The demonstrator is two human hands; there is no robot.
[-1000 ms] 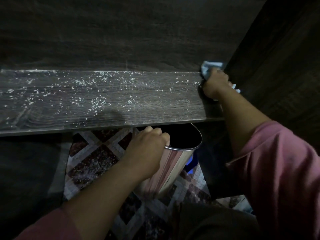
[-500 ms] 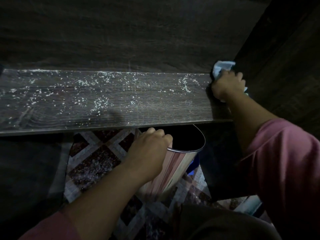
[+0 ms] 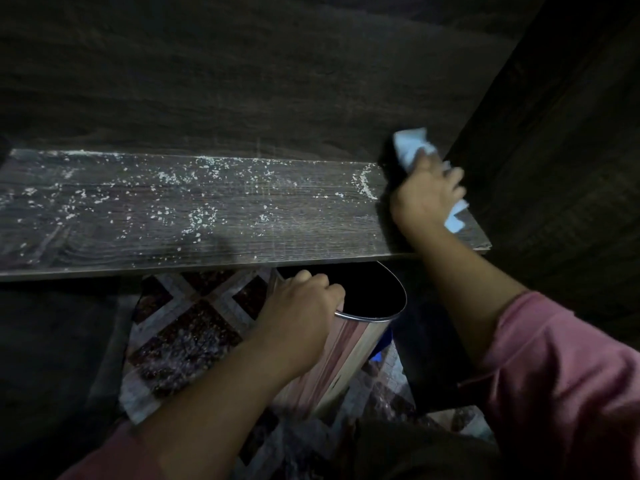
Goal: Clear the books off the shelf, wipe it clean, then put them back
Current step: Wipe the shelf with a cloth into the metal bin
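Pale cloth point(image 3: 410, 147) in right fingers point(image 3: 441, 174) on shelf point(image 3: 207, 209); left fingers point(image 3: 323, 281) around bin point(image 3: 349, 344) rim.

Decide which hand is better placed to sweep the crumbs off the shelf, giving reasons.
Right. The right hand holds the blue cloth on the shelf beside the white crumbs; the left hand grips the metal bin below.

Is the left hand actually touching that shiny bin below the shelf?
Touching. The head view shows the left hand gripping the bin, its fingers curled over the rim.
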